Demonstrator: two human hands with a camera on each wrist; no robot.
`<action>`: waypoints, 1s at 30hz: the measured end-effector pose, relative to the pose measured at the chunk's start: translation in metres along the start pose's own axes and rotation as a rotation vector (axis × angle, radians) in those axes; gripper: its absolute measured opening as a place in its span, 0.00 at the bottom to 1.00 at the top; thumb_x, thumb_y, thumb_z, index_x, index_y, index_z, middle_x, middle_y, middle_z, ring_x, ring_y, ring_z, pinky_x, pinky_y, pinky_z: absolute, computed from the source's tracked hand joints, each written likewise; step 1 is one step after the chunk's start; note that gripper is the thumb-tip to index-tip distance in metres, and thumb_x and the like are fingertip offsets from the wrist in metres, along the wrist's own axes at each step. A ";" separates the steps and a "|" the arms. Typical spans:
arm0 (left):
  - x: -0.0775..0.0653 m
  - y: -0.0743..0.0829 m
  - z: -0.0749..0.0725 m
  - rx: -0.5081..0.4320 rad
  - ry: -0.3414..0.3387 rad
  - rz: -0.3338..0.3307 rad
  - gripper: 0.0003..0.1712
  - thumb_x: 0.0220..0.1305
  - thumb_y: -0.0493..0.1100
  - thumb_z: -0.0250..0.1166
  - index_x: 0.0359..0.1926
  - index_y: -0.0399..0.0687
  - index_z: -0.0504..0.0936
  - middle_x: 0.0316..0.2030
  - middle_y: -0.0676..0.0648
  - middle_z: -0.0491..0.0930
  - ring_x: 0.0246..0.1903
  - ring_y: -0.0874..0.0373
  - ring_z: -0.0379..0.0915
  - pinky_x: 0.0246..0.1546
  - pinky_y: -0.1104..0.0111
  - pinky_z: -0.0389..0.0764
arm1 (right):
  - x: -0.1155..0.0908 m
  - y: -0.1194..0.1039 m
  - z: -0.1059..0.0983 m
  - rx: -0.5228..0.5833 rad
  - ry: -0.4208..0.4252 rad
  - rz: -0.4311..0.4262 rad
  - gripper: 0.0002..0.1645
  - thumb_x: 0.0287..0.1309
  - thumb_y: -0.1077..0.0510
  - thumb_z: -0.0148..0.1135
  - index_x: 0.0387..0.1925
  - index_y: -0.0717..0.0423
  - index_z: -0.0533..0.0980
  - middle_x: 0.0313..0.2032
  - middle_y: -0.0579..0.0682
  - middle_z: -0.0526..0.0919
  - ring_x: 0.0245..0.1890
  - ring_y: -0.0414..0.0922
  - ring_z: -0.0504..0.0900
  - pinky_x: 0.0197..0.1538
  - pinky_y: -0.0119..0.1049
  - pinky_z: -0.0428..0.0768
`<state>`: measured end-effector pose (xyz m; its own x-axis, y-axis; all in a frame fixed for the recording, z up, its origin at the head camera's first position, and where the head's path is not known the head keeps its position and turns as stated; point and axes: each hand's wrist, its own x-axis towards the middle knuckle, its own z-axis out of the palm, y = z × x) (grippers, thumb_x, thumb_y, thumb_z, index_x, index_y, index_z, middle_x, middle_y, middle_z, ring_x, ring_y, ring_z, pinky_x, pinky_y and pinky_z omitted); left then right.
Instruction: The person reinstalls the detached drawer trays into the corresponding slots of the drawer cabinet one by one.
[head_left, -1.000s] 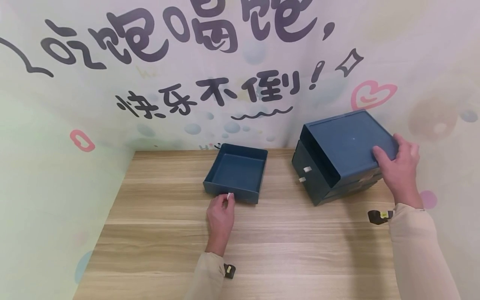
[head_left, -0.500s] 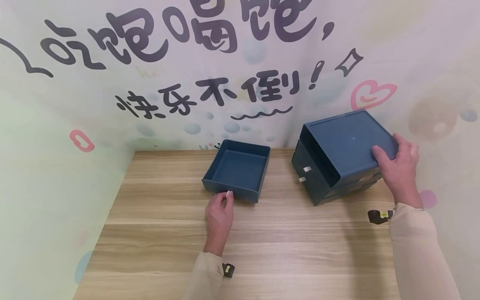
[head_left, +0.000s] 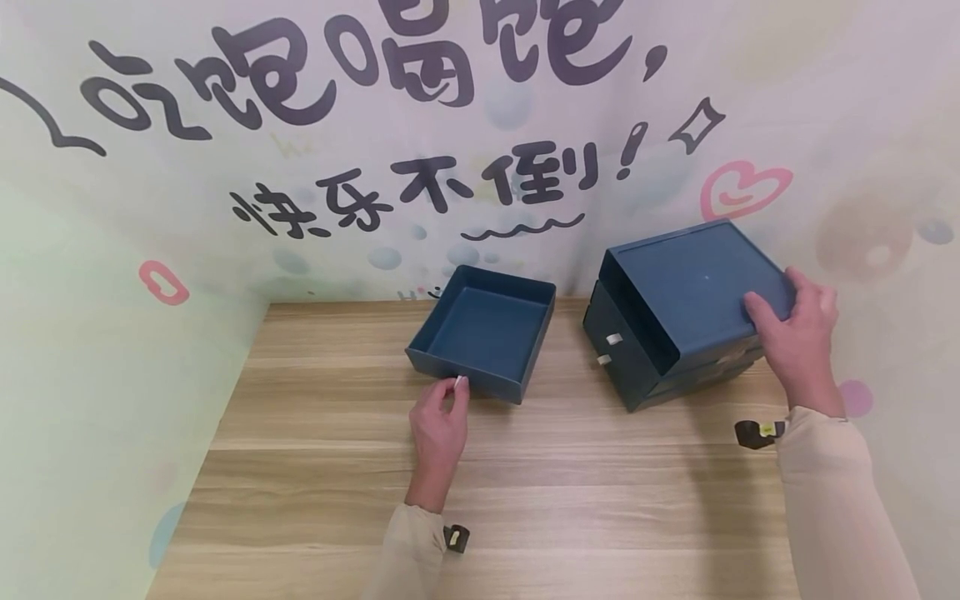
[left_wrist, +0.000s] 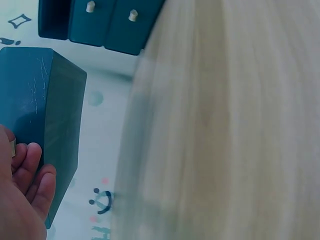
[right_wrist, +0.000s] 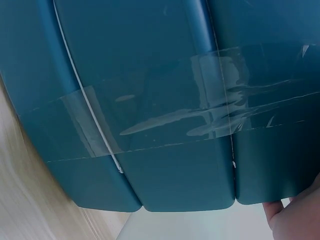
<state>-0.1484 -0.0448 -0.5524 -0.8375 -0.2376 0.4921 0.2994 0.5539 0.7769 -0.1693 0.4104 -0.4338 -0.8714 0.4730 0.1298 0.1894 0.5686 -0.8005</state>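
In the head view my left hand (head_left: pixel 438 421) pinches the small white knob (head_left: pixel 459 382) on the front of a blue drawer (head_left: pixel 487 333). The drawer is held up off the table; in the left wrist view the wall shows between its underside (left_wrist: pixel 65 125) and the tabletop. Nothing lies inside it. To the right stands a blue drawer cabinet (head_left: pixel 701 287), its top slot (head_left: pixel 637 312) vacant above two fitted drawers with white knobs. My right hand (head_left: pixel 798 333) grips the cabinet's rear right corner, thumb on the top and fingers over the back edge.
A wood-grain table (head_left: pixel 562 500) spans the area beneath both hands. Behind it rises a printed wall sheet (head_left: pixel 225 208) with dark lettering. Clear tape (right_wrist: pixel 165 115) runs across the cabinet's side in the right wrist view.
The drawer has risen and shifted slightly right toward the cabinet, turning a little, with my left hand still pinching its knob. My right hand and the cabinet have stayed put.
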 end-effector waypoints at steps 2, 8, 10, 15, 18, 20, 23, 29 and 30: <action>0.002 0.003 -0.001 -0.011 -0.001 0.003 0.12 0.69 0.45 0.67 0.33 0.41 0.87 0.31 0.43 0.87 0.34 0.50 0.84 0.38 0.55 0.85 | 0.000 -0.001 0.000 0.003 0.001 0.004 0.46 0.69 0.41 0.55 0.81 0.49 0.50 0.71 0.59 0.52 0.74 0.59 0.50 0.78 0.50 0.54; 0.006 0.012 -0.004 -0.051 -0.009 0.028 0.12 0.70 0.45 0.67 0.34 0.41 0.87 0.31 0.45 0.87 0.33 0.52 0.83 0.38 0.53 0.85 | -0.001 -0.002 0.001 0.009 0.009 0.011 0.46 0.69 0.41 0.55 0.80 0.49 0.51 0.71 0.58 0.52 0.74 0.58 0.51 0.77 0.46 0.55; 0.008 0.014 -0.005 -0.057 -0.008 0.045 0.11 0.69 0.45 0.67 0.34 0.42 0.87 0.31 0.45 0.87 0.34 0.52 0.83 0.37 0.52 0.85 | -0.001 -0.002 0.001 0.009 0.013 0.010 0.46 0.69 0.41 0.55 0.80 0.49 0.52 0.71 0.58 0.52 0.74 0.58 0.51 0.77 0.47 0.55; 0.011 0.019 -0.007 -0.067 -0.020 0.072 0.10 0.68 0.44 0.68 0.34 0.41 0.87 0.31 0.44 0.87 0.34 0.50 0.84 0.38 0.52 0.85 | -0.001 -0.001 0.001 0.006 0.010 0.003 0.46 0.69 0.41 0.55 0.80 0.50 0.51 0.71 0.59 0.52 0.74 0.59 0.50 0.78 0.51 0.55; 0.013 0.021 -0.008 -0.088 -0.043 0.067 0.10 0.68 0.44 0.69 0.35 0.40 0.87 0.31 0.43 0.87 0.35 0.49 0.84 0.40 0.51 0.85 | -0.001 -0.001 0.001 0.002 0.011 -0.003 0.46 0.69 0.41 0.55 0.80 0.50 0.51 0.71 0.59 0.52 0.73 0.59 0.50 0.77 0.52 0.55; 0.013 0.023 -0.009 -0.098 -0.057 0.062 0.11 0.68 0.45 0.69 0.35 0.40 0.87 0.32 0.43 0.87 0.35 0.50 0.84 0.40 0.52 0.85 | -0.001 0.000 0.001 0.001 0.013 -0.006 0.46 0.69 0.41 0.55 0.80 0.50 0.51 0.71 0.59 0.52 0.73 0.59 0.51 0.77 0.51 0.55; 0.014 0.025 -0.009 -0.100 -0.067 0.061 0.11 0.68 0.45 0.69 0.35 0.41 0.88 0.32 0.44 0.87 0.35 0.51 0.84 0.40 0.56 0.86 | -0.001 0.000 0.001 0.003 0.013 -0.010 0.46 0.69 0.42 0.55 0.80 0.50 0.51 0.70 0.59 0.52 0.72 0.59 0.51 0.77 0.51 0.55; 0.017 0.031 -0.006 -0.129 -0.061 0.113 0.09 0.66 0.42 0.70 0.33 0.40 0.88 0.30 0.44 0.87 0.34 0.53 0.84 0.38 0.57 0.85 | -0.001 0.000 0.001 0.004 0.013 -0.007 0.46 0.69 0.41 0.55 0.80 0.50 0.51 0.71 0.59 0.52 0.73 0.59 0.50 0.77 0.51 0.55; 0.018 0.032 -0.005 -0.140 -0.063 0.123 0.09 0.66 0.42 0.70 0.33 0.39 0.87 0.30 0.44 0.87 0.34 0.53 0.84 0.38 0.56 0.85 | -0.001 0.000 0.001 0.004 0.015 -0.006 0.46 0.69 0.41 0.55 0.80 0.50 0.51 0.71 0.59 0.52 0.73 0.59 0.50 0.77 0.51 0.55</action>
<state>-0.1519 -0.0354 -0.5168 -0.8164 -0.1218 0.5645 0.4581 0.4586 0.7614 -0.1689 0.4098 -0.4346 -0.8657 0.4797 0.1431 0.1825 0.5687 -0.8020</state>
